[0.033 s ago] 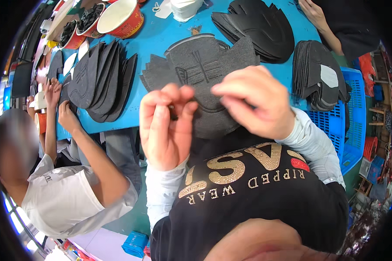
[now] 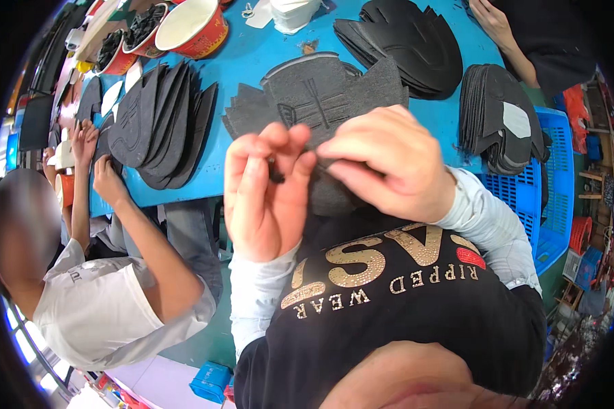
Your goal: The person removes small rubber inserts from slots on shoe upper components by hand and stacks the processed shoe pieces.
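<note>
In front of me on the blue table lies a stack of dark grey felt-like cut pieces (image 2: 368, 88), with black line marks on the top one. My left hand (image 2: 262, 194) is held over the near side of this stack, palm up and fingers curled. Something small and dark shows between those fingers, too little to name. Close beside it, my right hand (image 2: 392, 167) has thumb and forefinger pressed together near the left fingertips. Whatever it pinches is hidden. Both hands cover the lower part of the stack.
More dark stacks lie left (image 2: 153, 129), far right (image 2: 409, 48) and right (image 2: 501, 123). Red paper tubs (image 2: 192, 31) stand back left. A blue crate (image 2: 556, 204) is at my right. A co-worker (image 2: 109, 310) sits left; another person's hand (image 2: 492, 24) is far right.
My right hand has moved slightly left and its fingertips now come close to my left hand's. The left hand has shifted a little up and right. The stacks stay put.
</note>
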The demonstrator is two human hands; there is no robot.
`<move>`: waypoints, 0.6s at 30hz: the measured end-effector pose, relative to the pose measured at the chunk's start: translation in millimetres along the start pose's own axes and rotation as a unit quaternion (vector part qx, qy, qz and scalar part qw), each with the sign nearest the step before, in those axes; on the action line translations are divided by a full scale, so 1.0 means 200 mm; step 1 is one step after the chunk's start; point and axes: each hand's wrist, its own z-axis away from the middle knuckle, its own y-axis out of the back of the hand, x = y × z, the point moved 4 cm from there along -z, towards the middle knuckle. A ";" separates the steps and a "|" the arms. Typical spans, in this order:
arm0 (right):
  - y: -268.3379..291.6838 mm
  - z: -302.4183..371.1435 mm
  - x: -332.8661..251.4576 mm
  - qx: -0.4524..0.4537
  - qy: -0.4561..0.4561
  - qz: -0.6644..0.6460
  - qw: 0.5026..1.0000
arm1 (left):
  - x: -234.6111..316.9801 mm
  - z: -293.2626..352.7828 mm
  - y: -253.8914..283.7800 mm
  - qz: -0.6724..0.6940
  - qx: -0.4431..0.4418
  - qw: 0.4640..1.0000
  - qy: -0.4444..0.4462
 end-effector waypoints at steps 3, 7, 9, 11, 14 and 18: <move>-0.09 -0.05 -0.04 0.018 -0.006 -0.002 1.000 | -0.04 -0.05 -0.01 0.040 -0.020 0.999 -0.001; -0.12 -0.08 -0.05 -0.004 -0.002 -0.005 1.000 | -0.04 -0.05 -0.04 0.067 -0.046 0.997 -0.014; -0.14 -0.06 -0.07 0.031 0.000 -0.040 0.999 | -0.06 -0.05 -0.04 0.022 -0.056 0.998 -0.009; -0.14 -0.07 -0.07 0.031 -0.005 -0.027 0.999 | -0.05 -0.06 -0.03 0.038 -0.064 0.997 -0.012; -0.08 -0.05 0.02 -0.007 -0.115 -0.144 0.983 | 0.01 -0.02 0.04 0.002 0.033 0.998 -0.059; -0.03 -0.04 0.09 -0.017 -0.157 -0.191 0.969 | 0.14 0.02 0.08 -0.383 0.101 0.904 -0.159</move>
